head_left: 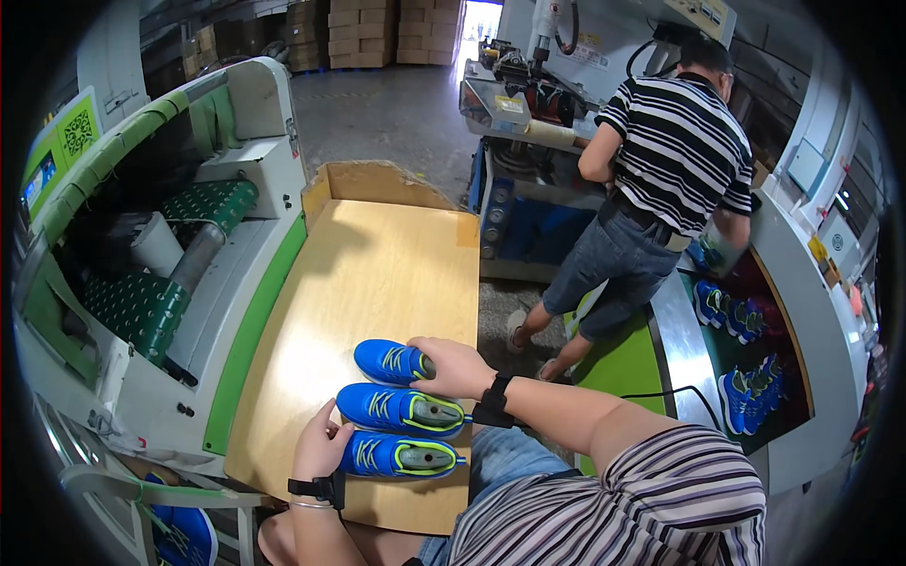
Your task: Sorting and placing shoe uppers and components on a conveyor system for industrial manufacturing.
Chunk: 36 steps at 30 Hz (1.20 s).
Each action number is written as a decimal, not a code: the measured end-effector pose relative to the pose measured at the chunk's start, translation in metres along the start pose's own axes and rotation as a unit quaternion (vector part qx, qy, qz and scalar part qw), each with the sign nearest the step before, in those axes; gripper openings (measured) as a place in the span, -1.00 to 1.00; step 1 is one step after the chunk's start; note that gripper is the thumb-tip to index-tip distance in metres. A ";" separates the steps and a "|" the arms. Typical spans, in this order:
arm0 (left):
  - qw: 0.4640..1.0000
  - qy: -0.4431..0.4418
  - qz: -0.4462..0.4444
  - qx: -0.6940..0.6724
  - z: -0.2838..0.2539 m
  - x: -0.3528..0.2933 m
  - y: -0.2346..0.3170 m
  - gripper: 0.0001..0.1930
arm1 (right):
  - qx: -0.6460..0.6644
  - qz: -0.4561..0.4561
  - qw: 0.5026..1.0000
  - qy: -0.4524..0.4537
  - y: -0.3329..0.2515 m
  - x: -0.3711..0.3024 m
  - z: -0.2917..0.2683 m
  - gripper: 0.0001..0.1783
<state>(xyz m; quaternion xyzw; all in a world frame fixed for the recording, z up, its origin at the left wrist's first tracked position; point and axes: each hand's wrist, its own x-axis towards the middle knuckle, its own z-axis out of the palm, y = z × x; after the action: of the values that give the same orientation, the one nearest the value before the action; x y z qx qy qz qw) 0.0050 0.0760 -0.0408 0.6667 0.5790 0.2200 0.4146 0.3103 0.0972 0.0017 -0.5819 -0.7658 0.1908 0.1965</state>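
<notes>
Three blue sneakers with lime-yellow laces and collar trim lie side by side on a light wooden tabletop (pixel 377 255), toes to the left. My right hand (pixel 455 368) is closed around the heel and collar of the far sneaker (pixel 384 360), hiding its opening. Between the hands is the middle sneaker (pixel 363 404), with a grey-green shoe last (pixel 436 413) showing inside. My left hand (pixel 321 443) grips the toe of the near sneaker (pixel 373 455), fingers curled and thumb side against it. That sneaker also has a last in its opening.
On the left stands a white machine with a green dotted conveyor belt (pixel 212 203). A co-worker (pixel 675 156) in a striped shirt reaches toward a conveyor on the right holding several blue sneakers (pixel 750 401). More blue shoes (pixel 184 533) sit on a rack (pixel 99 479) at lower left.
</notes>
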 end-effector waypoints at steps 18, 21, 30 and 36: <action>1.000 0.020 0.009 0.014 -0.001 -0.003 -0.008 -0.36 | 0.008 -0.025 0.999 0.018 -0.006 0.002 -0.003 -0.32; 0.999 0.021 0.017 0.034 -0.002 -0.002 -0.007 -0.36 | 0.007 -0.026 1.000 0.012 -0.010 0.001 -0.003 -0.33; 1.000 0.011 0.000 0.003 0.000 -0.001 -0.002 -0.38 | -0.003 -0.004 1.000 0.005 -0.010 -0.002 -0.006 -0.26; 1.000 0.012 -0.002 0.008 0.000 0.000 -0.001 -0.39 | -0.010 -0.003 1.000 0.003 -0.010 -0.001 -0.008 -0.26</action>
<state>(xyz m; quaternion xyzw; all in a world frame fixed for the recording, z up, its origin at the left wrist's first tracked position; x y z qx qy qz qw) 0.0047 0.0763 -0.0417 0.6661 0.5869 0.2223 0.4032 0.3061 0.0943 0.0138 -0.5818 -0.7689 0.1809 0.1937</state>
